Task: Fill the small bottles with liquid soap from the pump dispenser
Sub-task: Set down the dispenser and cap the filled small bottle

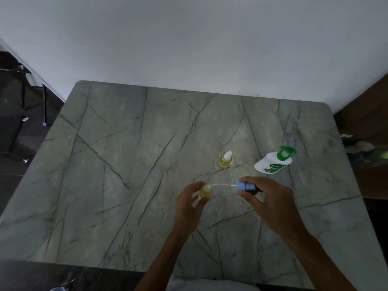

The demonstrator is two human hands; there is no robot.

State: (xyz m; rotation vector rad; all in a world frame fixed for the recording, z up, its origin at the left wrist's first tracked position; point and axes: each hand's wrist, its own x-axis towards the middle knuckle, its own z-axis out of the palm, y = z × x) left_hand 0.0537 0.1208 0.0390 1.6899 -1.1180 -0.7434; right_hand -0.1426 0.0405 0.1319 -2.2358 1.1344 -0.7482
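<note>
My left hand [189,203] grips a small bottle of yellow liquid [205,191] standing on the marble table [126,164]. My right hand [270,199] holds a blue spray cap [244,186] on its side. A thin white tube [220,185] runs from the cap to the bottle's open neck. A second small yellow bottle [226,160] with a white cap stands farther back. The white pump dispenser [273,161] with a green pump head stands at the right.
A white wall rises behind the table. Dark floor and furniture legs [44,106] lie off the left edge. A brown surface with clutter [365,148] sits past the right edge.
</note>
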